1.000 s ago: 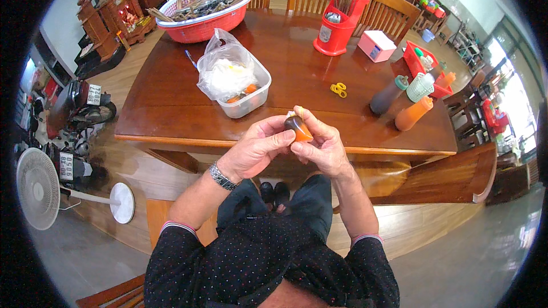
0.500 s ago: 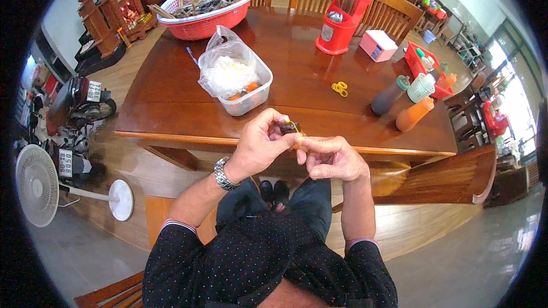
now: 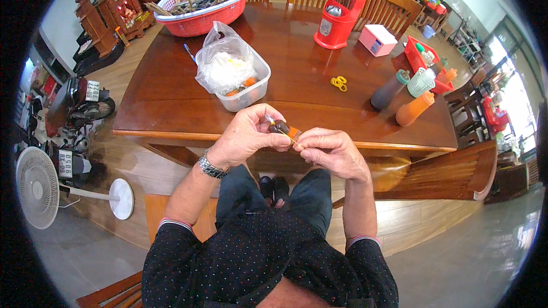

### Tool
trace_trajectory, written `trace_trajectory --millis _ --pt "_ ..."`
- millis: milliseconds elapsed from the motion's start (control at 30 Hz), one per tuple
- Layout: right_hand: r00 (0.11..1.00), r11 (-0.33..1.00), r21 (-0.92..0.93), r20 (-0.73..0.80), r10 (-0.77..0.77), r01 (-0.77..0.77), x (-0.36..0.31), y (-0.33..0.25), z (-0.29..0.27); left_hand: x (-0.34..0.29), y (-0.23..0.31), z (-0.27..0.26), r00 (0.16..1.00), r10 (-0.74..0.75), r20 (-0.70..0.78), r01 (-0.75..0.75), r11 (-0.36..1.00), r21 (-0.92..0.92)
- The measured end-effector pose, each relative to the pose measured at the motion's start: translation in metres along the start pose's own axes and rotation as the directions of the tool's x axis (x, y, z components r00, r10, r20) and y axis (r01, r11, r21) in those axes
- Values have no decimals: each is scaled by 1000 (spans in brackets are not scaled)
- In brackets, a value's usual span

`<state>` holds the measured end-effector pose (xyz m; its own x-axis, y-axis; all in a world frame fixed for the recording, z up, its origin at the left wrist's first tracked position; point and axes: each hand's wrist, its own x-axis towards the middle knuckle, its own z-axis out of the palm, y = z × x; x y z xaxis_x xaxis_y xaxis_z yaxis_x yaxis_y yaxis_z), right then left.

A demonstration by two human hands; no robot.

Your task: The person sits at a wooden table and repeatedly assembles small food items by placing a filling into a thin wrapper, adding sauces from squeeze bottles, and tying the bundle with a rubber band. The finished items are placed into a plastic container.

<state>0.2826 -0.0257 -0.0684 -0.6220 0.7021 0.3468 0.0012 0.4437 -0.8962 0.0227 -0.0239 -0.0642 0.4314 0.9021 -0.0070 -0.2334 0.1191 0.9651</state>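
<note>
My left hand (image 3: 246, 136), a watch on its wrist, pinches a small clear plastic packet (image 3: 279, 126) with dark and orange contents. A thin yellow rubber band (image 3: 291, 138) runs across the packet to my right hand (image 3: 335, 152), whose thumb and fingertips are closed on its end. Both hands are held just in front of the table's near edge. Beyond them stands a clear plastic tub (image 3: 246, 98) with orange-and-dark pieces inside and a plastic bag of white contents (image 3: 228, 72) resting over it. Several yellow rubber bands (image 3: 339, 83) lie on the table to the right.
On the wooden table (image 3: 188, 102) stand a red basket of chopsticks (image 3: 200, 23), a red utensil holder (image 3: 337, 23), a pink box (image 3: 378, 40), a dark sauce bottle (image 3: 389, 91) and an orange one (image 3: 414, 109). A wooden chair (image 3: 434, 174) is at the right, a fan (image 3: 37, 187) at the left.
My right fingers have closed into a pinch and drawn the rubber band out straight. The packet has turned and shows more between my hands, which have shifted slightly.
</note>
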Motion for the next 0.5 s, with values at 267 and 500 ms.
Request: trace_trajectory --millis 267,500 --pt "984 994 60 -145 99 -91 -1 9 7 0 -8 2 997 76 6 -74 982 -173" --pt "920 992 81 -375 118 -94 1 27 26 -1 -9 5 994 75 -78 -88 980 -181"
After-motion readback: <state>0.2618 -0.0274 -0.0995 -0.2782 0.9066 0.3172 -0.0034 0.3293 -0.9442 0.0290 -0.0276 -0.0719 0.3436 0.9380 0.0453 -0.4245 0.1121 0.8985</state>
